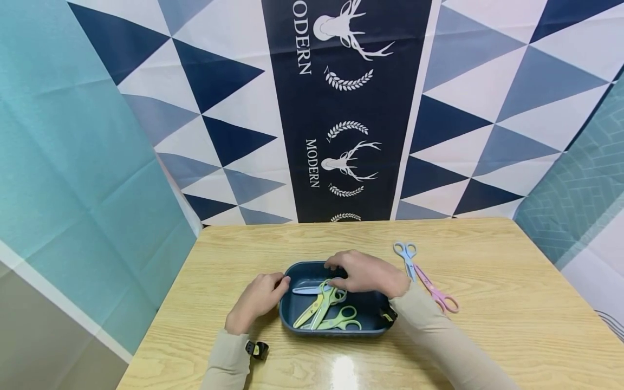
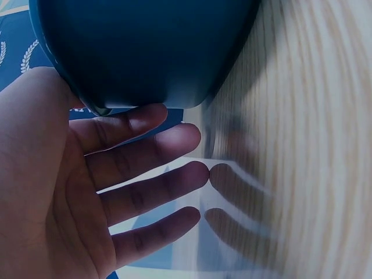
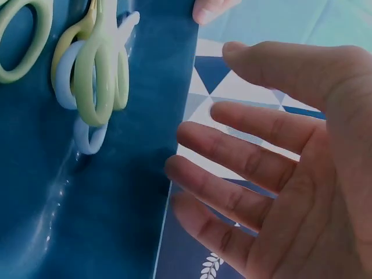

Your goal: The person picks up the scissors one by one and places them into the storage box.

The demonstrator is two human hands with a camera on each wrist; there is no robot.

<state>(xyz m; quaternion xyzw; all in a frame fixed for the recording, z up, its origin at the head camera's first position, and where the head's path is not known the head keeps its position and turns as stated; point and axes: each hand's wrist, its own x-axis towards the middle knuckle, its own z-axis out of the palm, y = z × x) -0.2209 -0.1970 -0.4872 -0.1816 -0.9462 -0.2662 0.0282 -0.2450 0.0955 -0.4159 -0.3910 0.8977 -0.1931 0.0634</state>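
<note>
A dark blue container (image 1: pixel 336 332) stands on the table with several scissors inside: green scissors (image 1: pixel 336 322), a yellow pair (image 1: pixel 308 311), a light blue pair (image 1: pixel 306 291) and another green pair (image 1: pixel 322 310) lying across the others. My left hand (image 1: pixel 260 297) holds the container's left end, thumb over the rim and index finger against the outer wall (image 2: pixel 145 52); its other fingers extend below. My right hand (image 1: pixel 365 272) hovers over the container's far right part, fingers (image 3: pixel 226 192) spread and slightly bent, holding nothing. The scissors' handles (image 3: pixel 96 81) lie near it, apart from the fingers.
On the wooden table (image 1: pixel 219 254), right of the container, lie blue scissors (image 1: pixel 407 257) and pink scissors (image 1: pixel 434 290), their blades close together. A patterned cloth (image 1: pixel 234 108) hangs behind the table's back edge, with a teal sheet (image 1: pixel 97 162) on the left.
</note>
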